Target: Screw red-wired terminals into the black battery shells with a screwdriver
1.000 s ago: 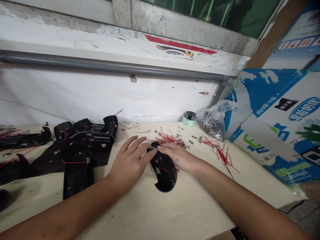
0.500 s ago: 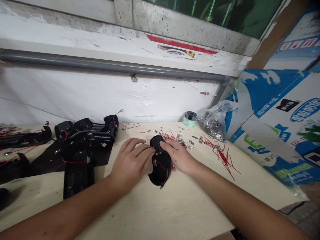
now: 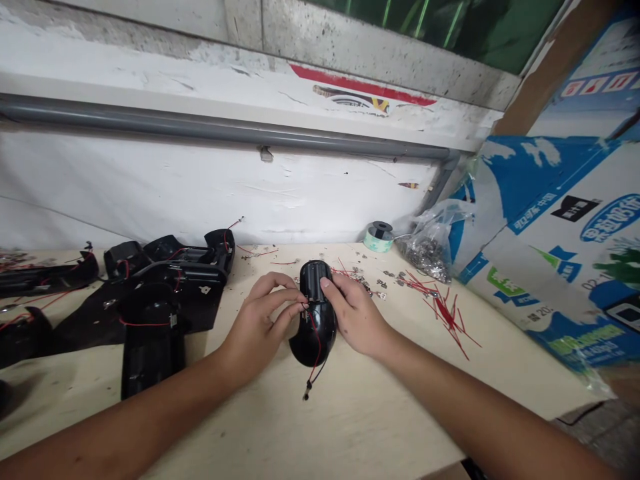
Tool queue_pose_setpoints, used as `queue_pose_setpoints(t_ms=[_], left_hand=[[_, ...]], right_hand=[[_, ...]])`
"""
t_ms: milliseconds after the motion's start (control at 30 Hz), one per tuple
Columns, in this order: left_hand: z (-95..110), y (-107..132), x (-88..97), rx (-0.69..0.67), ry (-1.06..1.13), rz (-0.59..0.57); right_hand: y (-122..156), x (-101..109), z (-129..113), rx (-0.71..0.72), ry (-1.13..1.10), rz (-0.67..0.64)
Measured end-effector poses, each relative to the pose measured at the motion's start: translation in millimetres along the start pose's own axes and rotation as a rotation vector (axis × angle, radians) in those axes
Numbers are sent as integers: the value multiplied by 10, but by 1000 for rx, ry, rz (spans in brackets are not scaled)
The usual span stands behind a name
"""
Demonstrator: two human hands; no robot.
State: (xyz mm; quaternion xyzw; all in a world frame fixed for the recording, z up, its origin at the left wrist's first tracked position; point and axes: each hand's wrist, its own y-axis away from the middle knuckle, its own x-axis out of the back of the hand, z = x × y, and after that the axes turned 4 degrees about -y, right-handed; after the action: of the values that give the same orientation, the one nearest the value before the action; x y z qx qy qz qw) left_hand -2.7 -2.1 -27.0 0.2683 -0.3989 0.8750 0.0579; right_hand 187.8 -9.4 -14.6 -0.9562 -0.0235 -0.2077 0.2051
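Observation:
A black plastic housing (image 3: 315,333) with a rounded lower end is held just above the table in front of me. My right hand (image 3: 357,313) grips its right side, thumb on the upper part. My left hand (image 3: 267,317) pinches at the housing's left edge near the middle, where a red wire (image 3: 316,337) starts; what exactly lies between thumb and finger is too small to make out. The red wire and a dark wire run down over the rounded end to a small dark part (image 3: 307,390) hanging below it.
Several similar black housings (image 3: 153,347) with red wires lie on the left. Cut red wires (image 3: 447,317) and small metal pieces are scattered right of centre. Behind them stand a tape roll (image 3: 379,238) and a plastic bag of metal parts (image 3: 427,253). A blue-white carton (image 3: 545,253) borders the right.
The housing has turned in my right hand, and its wires with the small end part now hang out below it. My left fingers have drawn together into a pinch at its edge.

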Motion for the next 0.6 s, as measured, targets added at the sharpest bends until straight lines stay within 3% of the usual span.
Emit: queue_pose_setpoints(t_ms=[167,400,600], left_hand=[[5,-40,-9,65,113,-70],[-15,-70,-38,271,314,-125],[-36,-112,-33,318,384,-207]], right_hand=[[-5,2,0,8,0,5],[15,4,-27,16,-7,-7],[14,-4,-9,-21,-36,-38]])
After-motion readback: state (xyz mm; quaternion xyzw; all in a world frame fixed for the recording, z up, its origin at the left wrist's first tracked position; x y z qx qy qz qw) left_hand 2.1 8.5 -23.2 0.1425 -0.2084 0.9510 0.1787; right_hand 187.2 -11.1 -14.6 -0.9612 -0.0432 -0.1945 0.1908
